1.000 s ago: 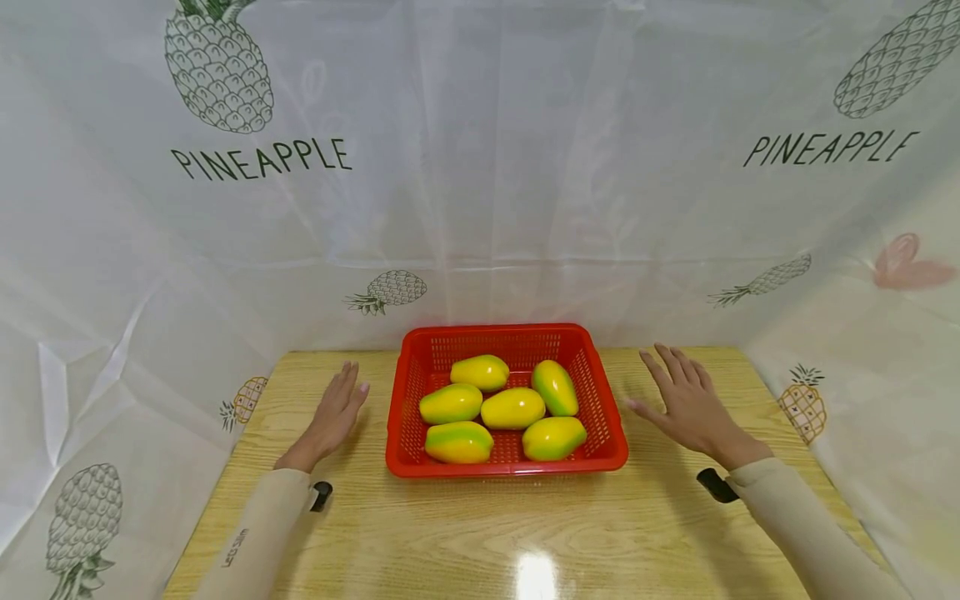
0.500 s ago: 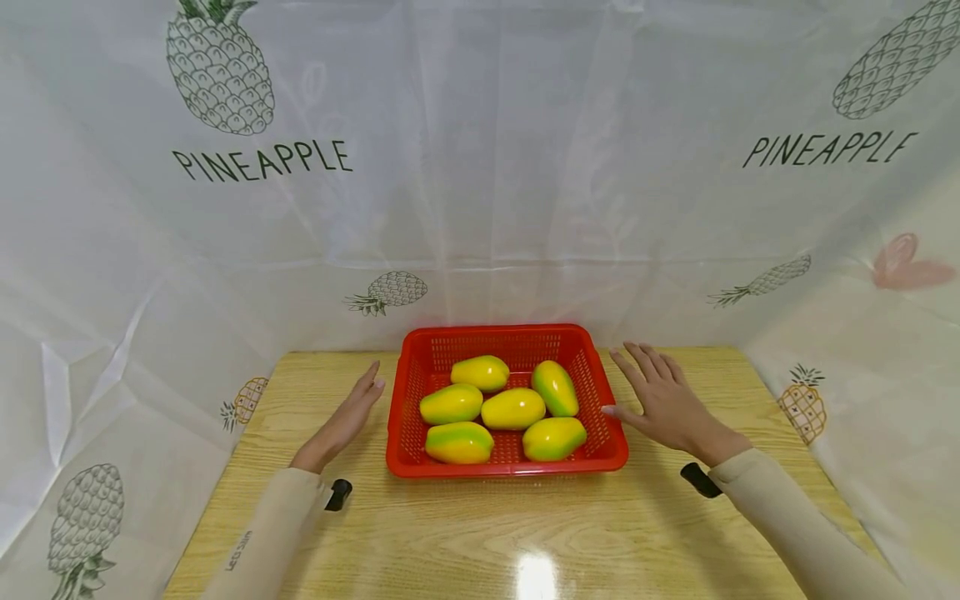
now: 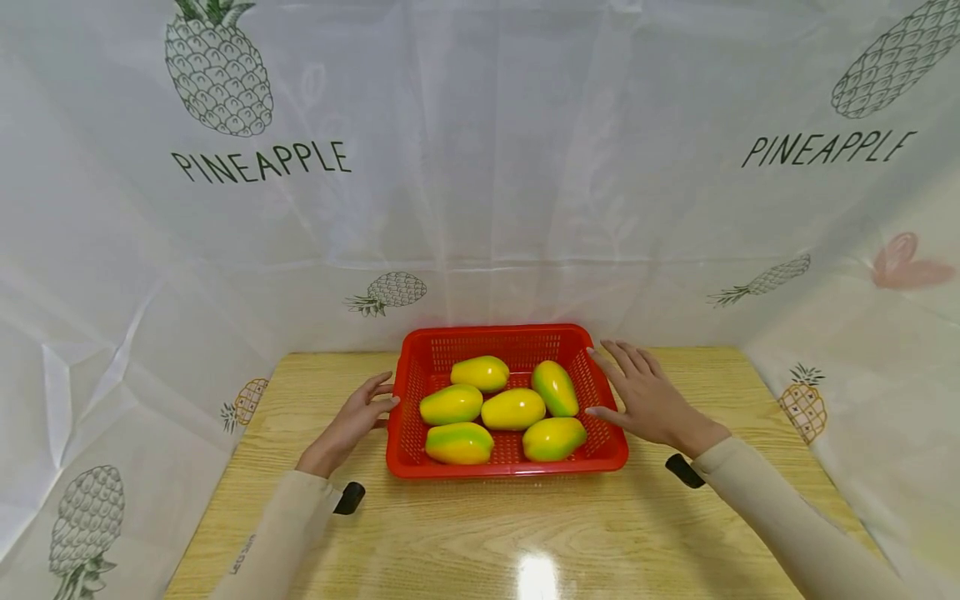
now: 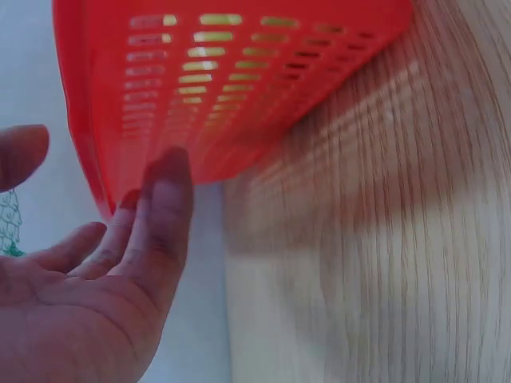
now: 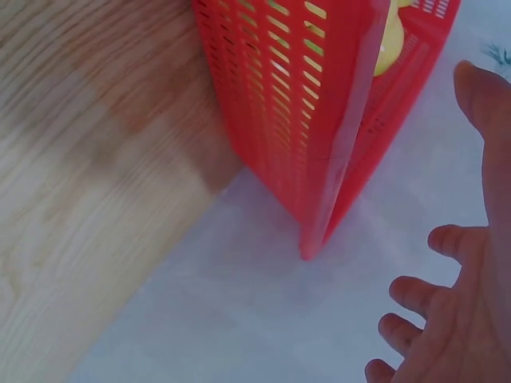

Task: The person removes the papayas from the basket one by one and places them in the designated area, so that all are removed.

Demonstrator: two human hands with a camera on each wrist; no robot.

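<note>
A red plastic basket (image 3: 508, 472) with perforated walls sits on the table and holds several glossy yellow-green, mango-shaped fruits (image 3: 513, 409). At its left side is my left hand (image 3: 356, 423), thumb by the rim. The left wrist view has the left hand's fingers (image 4: 164, 215) extended beside the outer basket wall (image 4: 92, 96), below the rim. Over the right rim spreads my right hand (image 3: 654, 402), palm down, fingertips overlapping the edge. In the right wrist view this hand's fingers (image 5: 419, 295) are apart, with the basket rim (image 5: 351, 120) between thumb side and table.
The wooden table (image 3: 465, 542) extends in front of the basket and to both sides. Right behind it hangs a white sheet (image 3: 525, 183) printed with pineapples, which also encloses the left and right sides. A black strap (image 3: 349, 498) shows at the left wrist.
Both hands have moved inward to the basket, the left from the left and the right from the right. The basket and fruits have stayed in place.
</note>
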